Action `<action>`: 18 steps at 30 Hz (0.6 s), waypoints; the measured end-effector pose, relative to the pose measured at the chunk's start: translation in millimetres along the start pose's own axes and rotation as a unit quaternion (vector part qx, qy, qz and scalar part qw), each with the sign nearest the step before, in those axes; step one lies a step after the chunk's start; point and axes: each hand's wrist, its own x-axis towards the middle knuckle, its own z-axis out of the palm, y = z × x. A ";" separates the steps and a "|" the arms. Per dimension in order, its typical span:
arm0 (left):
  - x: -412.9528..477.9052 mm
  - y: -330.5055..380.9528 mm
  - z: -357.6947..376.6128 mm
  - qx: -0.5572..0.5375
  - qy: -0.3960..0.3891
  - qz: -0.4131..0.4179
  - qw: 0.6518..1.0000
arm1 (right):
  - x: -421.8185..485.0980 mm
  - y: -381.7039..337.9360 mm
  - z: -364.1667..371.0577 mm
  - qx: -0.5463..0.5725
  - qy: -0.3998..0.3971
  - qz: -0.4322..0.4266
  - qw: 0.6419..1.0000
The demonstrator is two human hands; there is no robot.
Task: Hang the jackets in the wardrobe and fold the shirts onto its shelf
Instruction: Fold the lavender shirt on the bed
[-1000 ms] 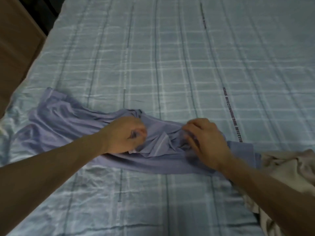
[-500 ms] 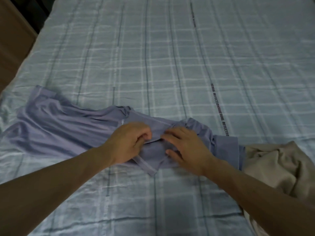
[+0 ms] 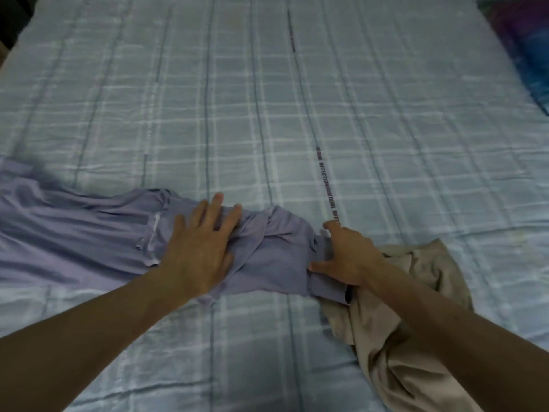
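Observation:
A lavender shirt [image 3: 74, 242] lies crumpled across the near part of the bed, stretching from the left edge to the middle. My left hand [image 3: 199, 248] presses flat on its middle with fingers straight and spread. At the shirt's right end, my right hand [image 3: 344, 254] rests with thumb out and fingers bent into the cloth; whether it pinches the fabric is unclear. A beige garment [image 3: 416, 316] lies bunched at the lower right, partly under my right forearm and touching the shirt's right end.
The bed is covered by a light blue checked sheet [image 3: 297, 114] that fills most of the view. A dark blue and purple patterned pillow or cloth [image 3: 525, 49] sits at the top right corner. A dark gap shows past the bed's top left edge.
My left hand has opened from a grip to a flat press on the shirt. My right hand has moved right to the shirt's end. The view has shifted right.

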 end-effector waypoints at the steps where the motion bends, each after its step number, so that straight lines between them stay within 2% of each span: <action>1: -1.8 0.5 4.6 0.020 -0.029 -0.007 0.999 | 2.3 0.5 0.6 0.013 0.001 0.001 1.000; 4: -6.6 1.5 17.0 0.014 -0.077 -0.002 0.997 | 6.8 0.0 -3.5 0.050 0.003 -0.004 0.999; 8: -3.4 5.0 9.9 0.019 -0.180 -0.023 0.983 | 8.6 -3.8 -12.2 0.080 0.008 -0.084 0.993; 11: -4.5 4.5 -1.5 0.001 -0.184 -0.025 0.983 | 5.1 -15.4 -30.3 0.113 0.000 -0.098 0.989; 13: -6.5 2.3 -7.5 -0.037 -0.146 -0.011 0.989 | 1.9 -30.5 -44.6 0.133 -0.015 -0.092 0.987; 16: -13.6 -0.7 -22.4 -0.162 -0.015 -0.026 0.986 | -1.3 -64.6 -58.0 0.178 -0.020 -0.087 0.980; 17: -17.8 -3.3 -27.9 -0.238 0.033 -0.038 0.970 | -2.0 -78.7 -60.3 0.205 -0.014 -0.084 0.975; 18: -22.2 -5.5 -35.4 -0.334 0.060 -0.052 0.939 | -3.0 -93.1 -61.6 0.239 -0.008 -0.078 0.968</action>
